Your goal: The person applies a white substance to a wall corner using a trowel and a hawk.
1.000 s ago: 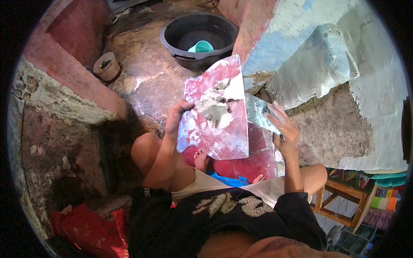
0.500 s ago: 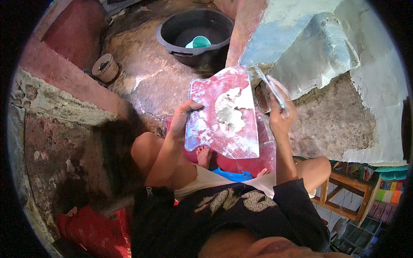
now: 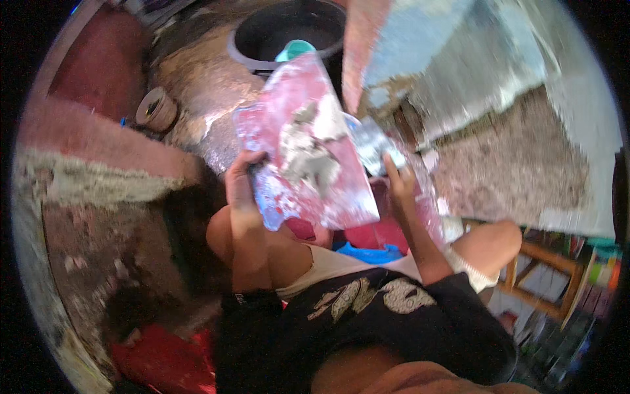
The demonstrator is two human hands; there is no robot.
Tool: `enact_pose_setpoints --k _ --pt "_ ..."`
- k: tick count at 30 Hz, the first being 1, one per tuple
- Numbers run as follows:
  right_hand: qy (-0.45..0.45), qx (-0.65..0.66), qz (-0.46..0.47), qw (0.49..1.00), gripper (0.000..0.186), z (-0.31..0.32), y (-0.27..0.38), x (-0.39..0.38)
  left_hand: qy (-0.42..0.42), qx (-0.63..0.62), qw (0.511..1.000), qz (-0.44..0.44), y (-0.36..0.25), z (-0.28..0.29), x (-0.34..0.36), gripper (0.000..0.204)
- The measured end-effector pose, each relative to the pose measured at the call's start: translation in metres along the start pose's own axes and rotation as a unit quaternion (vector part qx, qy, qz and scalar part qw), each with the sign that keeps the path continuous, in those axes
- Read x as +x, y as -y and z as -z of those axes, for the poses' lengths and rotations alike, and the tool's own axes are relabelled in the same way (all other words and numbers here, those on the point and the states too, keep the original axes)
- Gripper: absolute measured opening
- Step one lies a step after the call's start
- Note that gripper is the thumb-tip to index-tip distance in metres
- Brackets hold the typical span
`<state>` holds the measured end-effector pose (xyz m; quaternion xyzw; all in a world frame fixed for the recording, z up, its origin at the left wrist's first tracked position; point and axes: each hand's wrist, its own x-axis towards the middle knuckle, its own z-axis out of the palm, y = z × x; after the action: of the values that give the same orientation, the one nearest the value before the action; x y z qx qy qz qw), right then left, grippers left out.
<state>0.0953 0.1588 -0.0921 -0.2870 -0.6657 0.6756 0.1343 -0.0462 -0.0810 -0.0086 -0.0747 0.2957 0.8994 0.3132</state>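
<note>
My left hand is closed on the left edge of a flat red board smeared with white, its thumb on top. A wet mound of pale plaster lies across the board's middle and right side. My right hand grips a flat metal scraper streaked with white, just beside the board's right edge. Motion blur makes it hard to tell whether the scraper touches the board. The fingers of my left hand under the board are hidden.
Ahead stands a black tub with a green dipper. A small bucket is at left. The partly plastered wall rises at right, above a rough bare patch. A wooden frame sits at lower right.
The board has tilted and shifted left. My right hand has come down and left from near the wall, bringing the scraper beside the board. The plaster mound looks more spread out.
</note>
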Motion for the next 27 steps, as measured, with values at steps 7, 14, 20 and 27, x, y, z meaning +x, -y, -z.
enact_pose_setpoints --k 7,14,20,27 --pt "0.182 0.165 0.126 0.961 0.036 -0.071 0.036 0.046 -0.049 0.059 0.997 0.006 0.005 -0.007 0.01 0.015" --pt "0.262 0.215 0.081 0.937 0.03 -0.125 0.0 0.067 -0.094 0.076 0.992 -0.037 0.016 -0.001 0.022 0.013" --pt "0.306 0.133 0.024 0.942 0.031 -0.12 -0.011 0.049 -0.101 0.037 0.994 -0.026 0.009 0.022 0.027 0.014" --pt "0.222 -0.57 0.288 0.737 0.038 -0.008 -0.039 0.143 -0.071 -0.029 0.992 -0.105 -0.019 0.023 0.018 0.017"
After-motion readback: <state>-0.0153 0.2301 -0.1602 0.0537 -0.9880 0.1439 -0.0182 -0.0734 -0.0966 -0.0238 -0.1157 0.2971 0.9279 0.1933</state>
